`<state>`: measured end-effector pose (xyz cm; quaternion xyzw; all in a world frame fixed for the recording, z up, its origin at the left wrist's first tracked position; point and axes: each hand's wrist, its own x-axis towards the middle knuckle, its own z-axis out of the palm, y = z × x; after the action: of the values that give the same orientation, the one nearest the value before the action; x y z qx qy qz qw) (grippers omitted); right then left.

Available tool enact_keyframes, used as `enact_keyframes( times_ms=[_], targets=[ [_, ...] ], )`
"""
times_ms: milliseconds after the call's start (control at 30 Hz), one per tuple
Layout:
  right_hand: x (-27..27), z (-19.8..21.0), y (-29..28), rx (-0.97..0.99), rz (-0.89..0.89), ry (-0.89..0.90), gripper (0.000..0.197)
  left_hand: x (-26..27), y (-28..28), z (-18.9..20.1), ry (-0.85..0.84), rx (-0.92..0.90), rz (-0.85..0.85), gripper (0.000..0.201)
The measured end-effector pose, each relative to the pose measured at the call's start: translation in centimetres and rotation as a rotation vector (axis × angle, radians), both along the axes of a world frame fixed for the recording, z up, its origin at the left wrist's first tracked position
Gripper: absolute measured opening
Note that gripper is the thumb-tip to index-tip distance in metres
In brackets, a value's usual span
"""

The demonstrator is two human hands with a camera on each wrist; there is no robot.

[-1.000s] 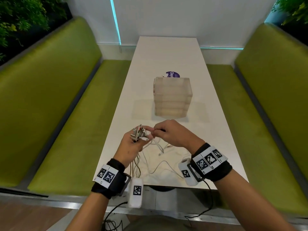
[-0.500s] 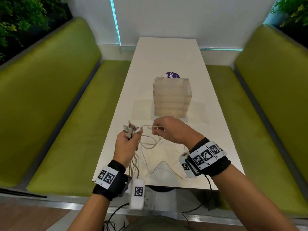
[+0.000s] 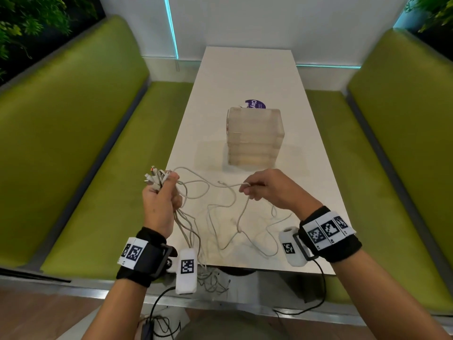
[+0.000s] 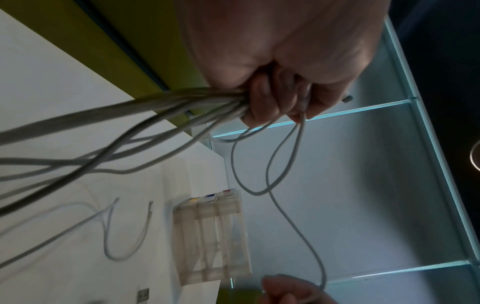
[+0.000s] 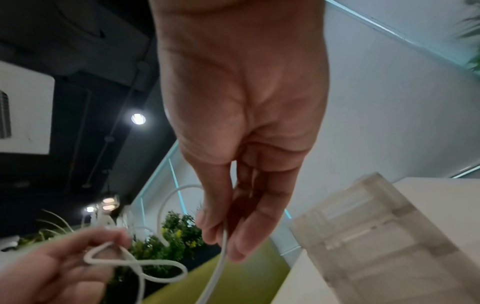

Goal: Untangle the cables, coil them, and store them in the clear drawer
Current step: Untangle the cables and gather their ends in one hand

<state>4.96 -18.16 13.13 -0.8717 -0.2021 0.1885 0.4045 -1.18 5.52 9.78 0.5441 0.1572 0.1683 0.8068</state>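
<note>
the cables [image 3: 220, 217] by the table's [image 3: 245, 77] near edge look thin, light & floppy, so the left hand [image 3: 160, 202] squeezes the plug ends in a fist & the right hand [image 3: 267, 190] pinches one loose cable, prob best held near its end.

I'm looking down a long white table [image 3: 245, 77] set between two green benches [image 3: 73, 133], one on each side. A pale wall [image 3: 282, 20] closes the far end, with thin cyan light strips [image 3: 170, 28] running across it. Plants [image 3: 27, 20] sit in the upper corners. From the right wrist I see a dark ceiling [image 5: 78, 41] with a round lamp [image 5: 138, 118].
</note>
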Motion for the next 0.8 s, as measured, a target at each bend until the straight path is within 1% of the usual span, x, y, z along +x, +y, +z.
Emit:
enact_keyframes(
  times_ms=[100, 200, 300, 400, 467, 567, 600, 633, 700, 733, 800],
  targets=[
    [-1.3, 0.7, 0.2, 0.062, 0.024, 0.081, 0.012, 0.0, -0.1, -0.2, 0.007, -0.002, -0.008, 0.032],
    [-2.3, 0.3, 0.2, 0.017, 0.111, 0.192, 0.012, -0.1, -0.3, -0.4, 0.018, -0.001, -0.025, 0.032],
    [-3.4, -1.5, 0.4, -0.082, 0.209, 0.3, 0.012, -0.5, -0.4, -0.8, 0.04, 0.036, -0.086, 0.028],
    [-4.7, -4.0, 0.8, -0.161, 0.291, 0.414, 0.01, -0.8, -0.7, -1.3, 0.077, 0.111, -0.182, 0.028],
    [-5.4, -5.4, 1.0, -0.209, 0.312, 0.442, 0.01, -1.1, -0.9, -1.7, 0.104, 0.148, -0.237, 0.027],
    [-5.8, -7.1, 0.9, -0.295, 0.283, 0.416, 0.011, -1.4, -1.1, -2.2, 0.155, 0.238, -0.315, 0.024],
    [-5.8, -7.3, 0.8, -0.329, 0.277, 0.392, 0.015, -1.5, -1.2, -2.4, 0.171, 0.273, -0.343, 0.022],
    [-5.7, -7.5, 0.6, -0.367, 0.276, 0.363, 0.024, -1.6, -1.3, -2.5, 0.187, 0.309, -0.373, 0.018],
    [-5.4, -7.5, 0.2, -0.445, 0.279, 0.307, 0.046, -1.8, -1.5, -2.7, 0.21, 0.377, -0.427, 0.015],
    [-5.2, -7.3, 0.0, -0.46, 0.268, 0.288, 0.054, -1.9, -1.6, -2.9, 0.22, 0.4, -0.45, 0.016],
    [-4.8, -6.6, -0.4, -0.433, 0.222, 0.251, 0.062, -2.1, -1.8, -3.0, 0.241, 0.425, -0.484, 0.019]
  ],
)
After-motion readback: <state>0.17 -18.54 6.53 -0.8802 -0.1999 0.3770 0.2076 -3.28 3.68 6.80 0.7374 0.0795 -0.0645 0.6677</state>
